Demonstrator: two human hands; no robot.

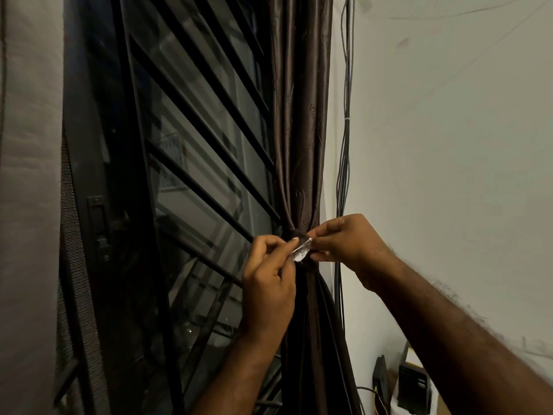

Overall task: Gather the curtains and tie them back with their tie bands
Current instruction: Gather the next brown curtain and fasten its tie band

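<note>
Beside window grille [194, 139], brown curtain [299, 130] gathered into tight bunch. Tie band [301, 251], white-backed end shown, wrapped at curtain's waist; pinched on one side by left hand [269, 280], on other by right hand [350, 244]. Cables [344, 175] hung just right of curtain.
</note>
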